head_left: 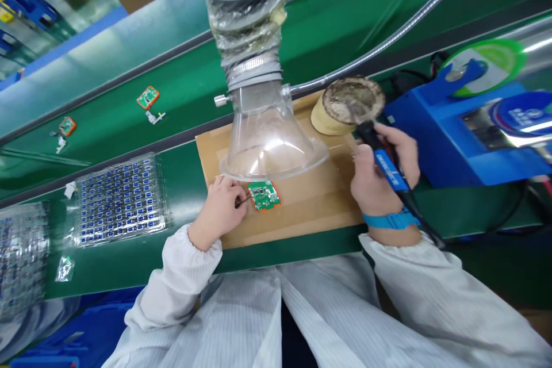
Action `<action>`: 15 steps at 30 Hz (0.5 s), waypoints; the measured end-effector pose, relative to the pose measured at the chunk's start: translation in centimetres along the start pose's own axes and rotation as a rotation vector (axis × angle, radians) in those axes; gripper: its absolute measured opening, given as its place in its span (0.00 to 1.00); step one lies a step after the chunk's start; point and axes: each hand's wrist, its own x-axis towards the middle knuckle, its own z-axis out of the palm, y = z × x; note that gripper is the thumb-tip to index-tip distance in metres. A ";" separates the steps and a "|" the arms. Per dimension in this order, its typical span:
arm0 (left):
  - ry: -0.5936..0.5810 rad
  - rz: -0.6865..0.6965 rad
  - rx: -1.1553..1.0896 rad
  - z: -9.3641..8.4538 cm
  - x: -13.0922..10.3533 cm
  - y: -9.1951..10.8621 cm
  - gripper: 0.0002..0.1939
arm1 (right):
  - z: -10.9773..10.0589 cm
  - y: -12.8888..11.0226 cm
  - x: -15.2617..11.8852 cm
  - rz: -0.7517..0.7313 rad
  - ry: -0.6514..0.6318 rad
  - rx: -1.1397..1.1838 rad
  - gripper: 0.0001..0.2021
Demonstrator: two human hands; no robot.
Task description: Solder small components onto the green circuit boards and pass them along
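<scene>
My left hand point(224, 207) rests on the brown cardboard sheet point(310, 207) with its fingers curled together. From them a thin, dark, wire-like piece point(244, 200) reaches the left edge of a green circuit board point(264, 196) with an orange rim, which lies flat. A soldering iron point(390, 169) with a blue and black handle is gripped in my right hand point(383, 172). Its front end is over a round, pale yellow pot point(332, 118) with a dark, crusted top; whether the tip touches the inside is unclear.
A clear fume hood point(271, 144) on a grey hose hangs just above the board. Right of the pot stands a blue solder-reel stand point(457, 132). Clear trays of small blue parts point(121, 198) lie at left. Orange-rimmed boards point(148, 97) sit on the green surface beyond.
</scene>
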 end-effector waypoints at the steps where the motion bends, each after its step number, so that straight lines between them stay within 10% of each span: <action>1: 0.003 0.015 -0.012 -0.1 -0.2 -0.2 0.07 | 0.1 -0.3 0.1 0.017 -0.016 -0.009 0.18; 9: -0.243 -0.331 -0.897 -5.8 2.8 -6.1 0.10 | -0.8 -2.8 -4.8 0.088 0.046 0.154 0.15; 15: 0.553 -0.468 -0.528 -13.1 11.4 -11.9 0.07 | -0.6 -1.7 -5.9 0.160 0.032 0.108 0.14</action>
